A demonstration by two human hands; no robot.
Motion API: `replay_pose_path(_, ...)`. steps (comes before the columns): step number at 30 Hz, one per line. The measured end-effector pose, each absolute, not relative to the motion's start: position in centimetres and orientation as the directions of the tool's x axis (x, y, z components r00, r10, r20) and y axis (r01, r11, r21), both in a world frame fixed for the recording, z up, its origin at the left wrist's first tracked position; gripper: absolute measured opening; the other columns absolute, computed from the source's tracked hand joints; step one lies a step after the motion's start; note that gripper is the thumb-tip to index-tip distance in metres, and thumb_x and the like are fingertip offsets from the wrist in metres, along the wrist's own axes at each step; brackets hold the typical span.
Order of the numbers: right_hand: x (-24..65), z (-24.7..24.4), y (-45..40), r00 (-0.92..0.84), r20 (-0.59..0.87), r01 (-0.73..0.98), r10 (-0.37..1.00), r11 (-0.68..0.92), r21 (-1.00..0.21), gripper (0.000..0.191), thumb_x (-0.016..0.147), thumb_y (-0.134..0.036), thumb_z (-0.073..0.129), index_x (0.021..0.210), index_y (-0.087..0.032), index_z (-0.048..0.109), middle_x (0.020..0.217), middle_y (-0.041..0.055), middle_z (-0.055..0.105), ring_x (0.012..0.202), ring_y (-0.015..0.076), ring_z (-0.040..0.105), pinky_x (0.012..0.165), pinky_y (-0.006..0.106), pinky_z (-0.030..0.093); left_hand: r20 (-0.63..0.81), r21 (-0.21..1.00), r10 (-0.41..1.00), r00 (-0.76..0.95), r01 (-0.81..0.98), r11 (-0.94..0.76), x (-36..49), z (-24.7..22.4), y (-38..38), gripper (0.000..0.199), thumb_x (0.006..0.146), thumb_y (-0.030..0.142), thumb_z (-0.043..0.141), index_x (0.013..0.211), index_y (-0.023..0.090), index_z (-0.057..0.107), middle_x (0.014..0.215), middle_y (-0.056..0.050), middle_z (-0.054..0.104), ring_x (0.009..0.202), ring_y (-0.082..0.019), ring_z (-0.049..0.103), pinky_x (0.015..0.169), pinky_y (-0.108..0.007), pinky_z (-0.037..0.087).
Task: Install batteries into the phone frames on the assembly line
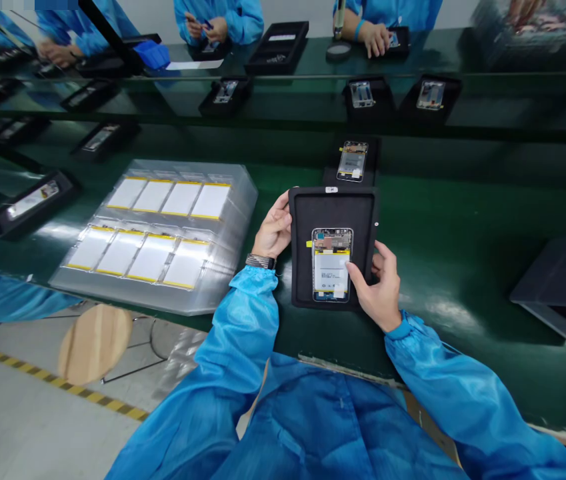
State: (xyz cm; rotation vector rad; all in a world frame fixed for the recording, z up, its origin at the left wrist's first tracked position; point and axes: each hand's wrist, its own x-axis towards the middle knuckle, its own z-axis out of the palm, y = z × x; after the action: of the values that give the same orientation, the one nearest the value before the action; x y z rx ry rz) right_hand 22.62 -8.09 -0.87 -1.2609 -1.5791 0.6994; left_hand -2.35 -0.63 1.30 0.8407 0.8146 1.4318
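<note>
Before me is a black tray (303, 287), tilted toward my view. My left hand (273, 228) grips its upper left edge, fingers closed on the rim. Around the right side, my right hand (379, 283) holds the same tray, its thumb reaching over onto the phone inside. That open phone (333, 265) shows a circuit board at the top, a white battery with yellow edges below it, and a yellow tab on its left. Just beyond lies another open phone (353, 161) in a second black tray (333, 177).
A stack of clear plastic trays (223, 267) with several white batteries (135, 255) stands left. A grey box (557, 280) is at right. Black trays with phones (363, 95) line the far side, where co-workers' hands (375, 40) are busy. A wooden stool (95, 341) stands below left.
</note>
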Motion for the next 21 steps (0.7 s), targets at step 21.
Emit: replay_pose_path(21, 22.8, -1.5, -6.7, -0.013, 0.142, 0.438, 0.99, 0.134, -0.889, 0.072, 0.089, -0.055, 0.069, 0.145, -0.014, 0.049, 0.111, 0.0133, 0.069, 0.078, 0.0218, 0.068, 0.07, 0.038, 0.059, -0.063, 0.921, 0.994, -0.089, -0.388, 0.024, -1.5, 1.2, 0.2, 0.049, 0.078, 0.032, 0.083, 0.122, 0.017, 0.067, 0.122, -0.01, 0.072, 0.114, -0.025, 0.069, 0.096, -0.036, 0.057)
